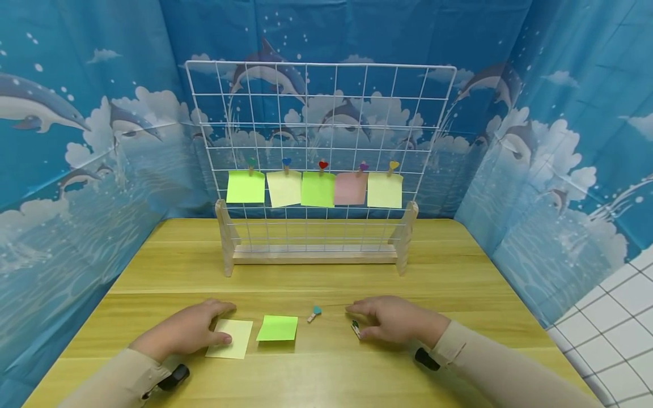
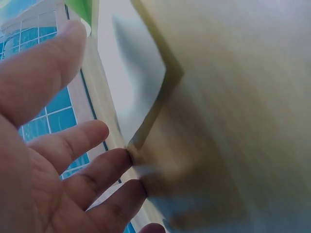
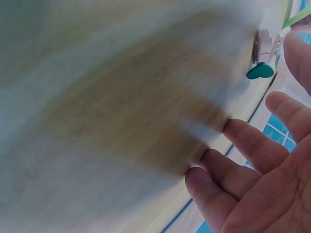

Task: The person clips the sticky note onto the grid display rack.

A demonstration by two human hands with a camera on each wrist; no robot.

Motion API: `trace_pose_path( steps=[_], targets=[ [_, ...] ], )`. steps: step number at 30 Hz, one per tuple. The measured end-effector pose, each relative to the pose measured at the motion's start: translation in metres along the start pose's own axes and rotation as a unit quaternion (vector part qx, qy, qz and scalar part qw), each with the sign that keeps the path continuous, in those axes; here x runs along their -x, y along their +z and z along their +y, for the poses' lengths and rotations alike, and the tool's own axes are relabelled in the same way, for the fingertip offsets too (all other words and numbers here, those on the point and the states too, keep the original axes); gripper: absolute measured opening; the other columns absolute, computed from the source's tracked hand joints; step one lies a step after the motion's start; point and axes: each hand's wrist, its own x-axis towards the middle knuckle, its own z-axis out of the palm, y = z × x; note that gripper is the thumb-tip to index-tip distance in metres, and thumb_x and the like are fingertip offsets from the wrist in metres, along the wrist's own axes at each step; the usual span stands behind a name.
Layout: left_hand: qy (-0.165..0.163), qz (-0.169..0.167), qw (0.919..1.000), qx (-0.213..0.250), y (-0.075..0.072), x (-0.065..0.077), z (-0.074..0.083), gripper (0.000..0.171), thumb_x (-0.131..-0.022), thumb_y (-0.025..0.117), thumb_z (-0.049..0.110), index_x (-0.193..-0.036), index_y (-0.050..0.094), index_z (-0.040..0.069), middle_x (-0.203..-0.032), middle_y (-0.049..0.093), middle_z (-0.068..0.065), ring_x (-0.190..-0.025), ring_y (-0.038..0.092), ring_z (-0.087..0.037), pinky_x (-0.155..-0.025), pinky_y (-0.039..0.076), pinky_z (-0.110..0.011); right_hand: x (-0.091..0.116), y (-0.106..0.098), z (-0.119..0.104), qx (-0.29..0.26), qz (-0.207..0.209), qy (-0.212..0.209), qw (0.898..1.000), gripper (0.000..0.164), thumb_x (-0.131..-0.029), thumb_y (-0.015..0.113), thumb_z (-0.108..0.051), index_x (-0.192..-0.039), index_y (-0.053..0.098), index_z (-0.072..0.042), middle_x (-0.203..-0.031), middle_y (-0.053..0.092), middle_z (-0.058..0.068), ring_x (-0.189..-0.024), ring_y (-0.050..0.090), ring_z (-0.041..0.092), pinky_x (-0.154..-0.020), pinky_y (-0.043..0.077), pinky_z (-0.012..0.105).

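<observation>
My left hand (image 1: 191, 328) hovers at the pale yellow sticky note (image 1: 236, 340), its thumb over the note's left part and its fingers spread. In the left wrist view the note (image 2: 133, 73) lies on the table beside the fingertips, nothing between thumb and fingers. My right hand (image 1: 395, 320) has its fingertips on the table around a small clothespin with a dark green heart (image 1: 355, 327). The right wrist view shows that green heart clothespin (image 3: 262, 53) between thumb and fingers, apparently not pinched. Between the hands lie a bright green sticky note (image 1: 278, 328) and a clothespin with a teal heart (image 1: 314, 313).
A white wire grid (image 1: 321, 122) in a wooden stand (image 1: 316, 258) rises behind. Several notes hang on it in a row under heart clothespins, including a pink note (image 1: 350, 190). Dolphin-print curtains (image 1: 551, 113) surround the wooden table (image 1: 449, 255).
</observation>
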Motion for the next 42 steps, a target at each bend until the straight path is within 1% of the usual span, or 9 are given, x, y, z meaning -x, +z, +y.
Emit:
trace_pose_path(
  steps=[3, 5, 10, 16, 21, 23, 30, 36, 42],
  targets=[
    [-0.004, 0.001, 1.0000, -0.004, 0.002, 0.000, 0.000, 0.074, -0.088, 0.084, 0.046, -0.147, 0.060, 0.009, -0.145, 0.061, -0.012, -0.133, 0.061, -0.036, -0.109, 0.049, -0.057, 0.000, 0.000, -0.001, 0.010, -0.007, 0.001, 1.000, 0.058, -0.100, 0.072, -0.043, -0.153, 0.057, -0.024, -0.156, 0.058, 0.006, -0.143, 0.057, 0.031, -0.117, 0.046, 0.054],
    [-0.004, 0.002, 0.9999, -0.009, 0.003, -0.001, 0.000, 0.075, -0.087, 0.084, 0.046, -0.147, 0.059, 0.009, -0.145, 0.061, -0.012, -0.133, 0.061, -0.036, -0.108, 0.050, -0.057, -0.001, 0.000, -0.001, 0.015, -0.009, 0.002, 1.000, 0.058, -0.100, 0.072, -0.043, -0.153, 0.057, -0.025, -0.156, 0.058, 0.005, -0.143, 0.056, 0.033, -0.117, 0.045, 0.055],
    [-0.011, 0.002, 0.9999, -0.004, 0.003, 0.000, 0.001, 0.074, -0.088, 0.085, 0.045, -0.147, 0.060, 0.009, -0.146, 0.061, -0.012, -0.134, 0.060, -0.036, -0.109, 0.049, -0.058, -0.003, 0.003, -0.001, 0.031, -0.014, 0.000, 0.999, 0.058, -0.100, 0.072, -0.044, -0.154, 0.056, -0.028, -0.156, 0.057, 0.003, -0.142, 0.056, 0.039, -0.117, 0.045, 0.057],
    [-0.015, 0.002, 0.9998, -0.010, 0.000, 0.001, 0.003, 0.072, -0.088, 0.085, 0.045, -0.146, 0.061, 0.009, -0.146, 0.061, -0.012, -0.133, 0.061, -0.036, -0.108, 0.049, -0.057, -0.004, 0.004, -0.003, 0.042, -0.021, 0.002, 0.999, 0.059, -0.099, 0.072, -0.044, -0.154, 0.055, -0.029, -0.158, 0.055, 0.009, -0.144, 0.053, 0.042, -0.118, 0.042, 0.059],
    [-0.010, 0.004, 0.9997, -0.022, 0.000, 0.002, 0.004, 0.071, -0.087, 0.085, 0.045, -0.144, 0.062, 0.009, -0.144, 0.062, -0.011, -0.130, 0.063, -0.035, -0.106, 0.051, -0.056, -0.004, 0.005, -0.005, 0.048, -0.021, -0.004, 0.999, 0.057, -0.099, 0.073, -0.043, -0.153, 0.057, -0.031, -0.157, 0.055, 0.013, -0.143, 0.054, 0.044, -0.117, 0.044, 0.060],
    [-0.006, 0.006, 0.9996, -0.028, 0.001, 0.001, 0.003, 0.070, -0.087, 0.085, 0.045, -0.143, 0.062, 0.009, -0.143, 0.062, -0.011, -0.128, 0.064, -0.034, -0.105, 0.051, -0.056, -0.004, 0.006, -0.005, 0.053, -0.019, -0.006, 0.998, 0.056, -0.099, 0.074, -0.042, -0.152, 0.058, -0.031, -0.157, 0.055, 0.014, -0.142, 0.054, 0.045, -0.116, 0.045, 0.060],
    [-0.009, 0.002, 0.9995, -0.031, 0.004, -0.001, 0.001, 0.070, -0.086, 0.085, 0.047, -0.142, 0.063, 0.012, -0.145, 0.061, -0.010, -0.129, 0.063, -0.033, -0.106, 0.052, -0.055, -0.003, 0.005, -0.010, 0.055, -0.016, -0.009, 0.998, 0.053, -0.098, 0.075, -0.039, -0.149, 0.062, -0.030, -0.155, 0.056, 0.016, -0.140, 0.056, 0.045, -0.115, 0.046, 0.058],
    [-0.003, -0.001, 0.9995, -0.031, 0.005, -0.002, 0.001, 0.068, -0.086, 0.087, 0.044, -0.141, 0.064, 0.011, -0.145, 0.061, -0.011, -0.129, 0.063, -0.035, -0.106, 0.051, -0.056, -0.003, 0.005, -0.010, 0.064, -0.014, -0.015, 0.998, 0.053, -0.098, 0.076, -0.037, -0.148, 0.063, -0.029, -0.153, 0.058, 0.017, -0.139, 0.057, 0.045, -0.114, 0.047, 0.058],
    [-0.003, 0.004, 0.9993, -0.036, 0.006, -0.002, 0.002, 0.068, -0.084, 0.089, 0.040, -0.140, 0.064, 0.011, -0.143, 0.061, -0.010, -0.126, 0.064, -0.032, -0.104, 0.052, -0.055, -0.004, 0.006, -0.009, 0.068, -0.014, -0.015, 0.997, 0.052, -0.097, 0.076, -0.037, -0.147, 0.064, -0.029, -0.153, 0.058, 0.016, -0.138, 0.058, 0.045, -0.114, 0.047, 0.058]
  ],
)
